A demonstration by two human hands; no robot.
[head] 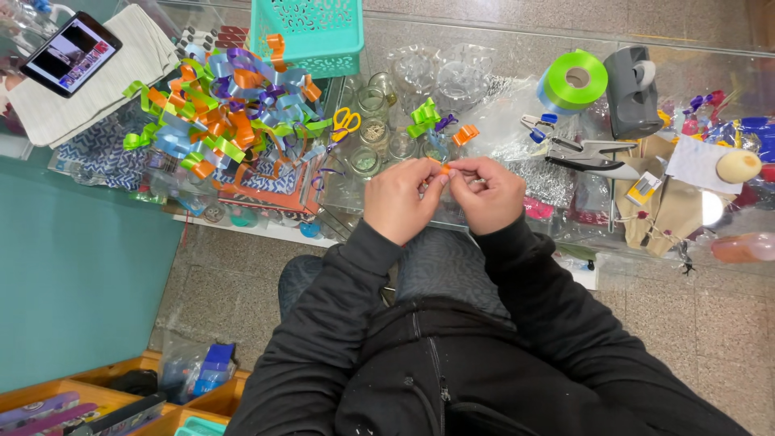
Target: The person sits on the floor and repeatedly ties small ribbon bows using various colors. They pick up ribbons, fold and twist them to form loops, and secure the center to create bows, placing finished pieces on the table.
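A glass-topped counter [517, 36] runs across the upper part of the view, its surface catching pale reflections from overhead light. Below it, shelving inside the case is visible through the glass. The floor [710, 339] is speckled stone tile in grey-brown squares (grout lines plainly visible). To the left stands a flat teal panel [77, 274], smooth and unmarked. At the lower left corner sit wooden compartment trays [105, 375] with orange-brown walls.

Bright even indoor light, soft shadows, white glare spot on the glass worktop [517, 48] at right, sharp focus, slight wide-angle bending at edges
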